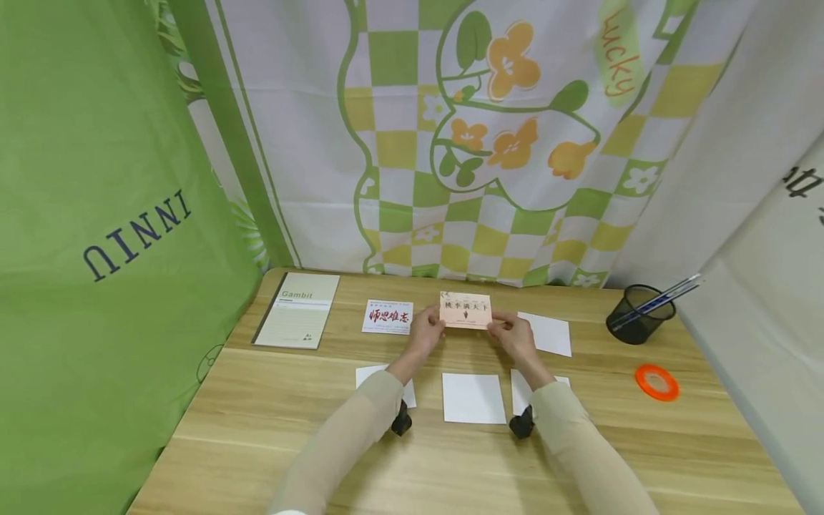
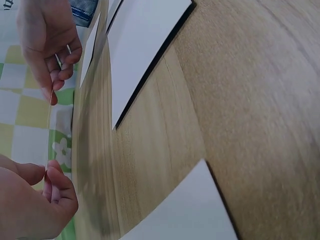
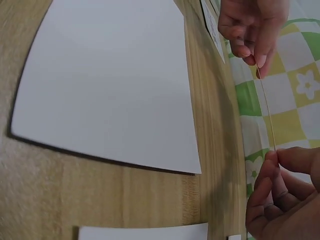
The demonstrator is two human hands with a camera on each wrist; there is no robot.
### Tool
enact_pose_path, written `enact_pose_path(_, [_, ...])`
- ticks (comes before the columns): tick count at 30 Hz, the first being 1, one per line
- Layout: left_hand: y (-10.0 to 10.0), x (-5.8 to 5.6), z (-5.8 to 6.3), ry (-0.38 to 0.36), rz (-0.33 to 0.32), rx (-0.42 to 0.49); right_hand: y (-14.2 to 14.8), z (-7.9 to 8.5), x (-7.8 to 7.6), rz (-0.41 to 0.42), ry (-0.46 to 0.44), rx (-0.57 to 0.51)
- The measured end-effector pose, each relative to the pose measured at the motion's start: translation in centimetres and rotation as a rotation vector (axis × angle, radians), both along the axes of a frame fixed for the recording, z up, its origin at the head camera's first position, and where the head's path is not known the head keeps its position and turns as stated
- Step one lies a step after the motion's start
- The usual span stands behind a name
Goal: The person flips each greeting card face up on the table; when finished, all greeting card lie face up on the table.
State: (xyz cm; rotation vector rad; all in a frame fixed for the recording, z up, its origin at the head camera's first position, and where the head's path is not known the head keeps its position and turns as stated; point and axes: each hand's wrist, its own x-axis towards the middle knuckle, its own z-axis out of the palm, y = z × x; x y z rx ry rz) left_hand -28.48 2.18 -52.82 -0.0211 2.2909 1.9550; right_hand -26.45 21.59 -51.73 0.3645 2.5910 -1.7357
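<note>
A pink card [image 1: 466, 310] with dark printed characters is held up by both hands over the back of the table. At its lower left corner the left hand [image 1: 425, 332] pinches it between thumb and fingers. My right hand [image 1: 515, 337] pinches the lower right corner. Both wrist views show the card edge-on as a thin line, with the left hand [image 2: 35, 200] at one end and the right hand [image 3: 290, 195] at the other. Beside the left hand lies a white card with red characters [image 1: 388, 316]. A blank white card [image 1: 550, 335] lies by the right hand.
Nearer the front are more blank white cards, one in the middle [image 1: 473, 398] and others partly under the forearms. A notebook [image 1: 297, 311] lies at the back left. On the right stand a black mesh pen holder [image 1: 634, 315] with pens and an orange ring [image 1: 656, 382].
</note>
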Motion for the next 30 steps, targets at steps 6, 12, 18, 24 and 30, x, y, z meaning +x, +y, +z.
enact_pose_path(6, [0.38,-0.11,-0.56,-0.036,0.022,0.005,0.08,-0.46,-0.03,-0.029,-0.015,-0.032])
enact_pose_path(12, [0.64,-0.2,-0.78,-0.049,0.024,-0.027,0.3,-0.59,-0.32,-0.026,-0.021,-0.042])
enact_pose_path(18, [0.88,-0.42,-0.76,-0.063,0.01,-0.069,0.63,-0.56,-0.78,0.012,-0.048,0.053])
enact_pose_path(24, [0.75,-0.43,-0.84,-0.117,0.008,-0.103,0.47,-0.59,-0.9,0.062,-0.062,0.144])
enact_pose_path(30, [0.5,-0.66,-0.78,-0.183,-0.067,-0.134,0.23,-0.85,-0.42,0.068,-0.074,0.188])
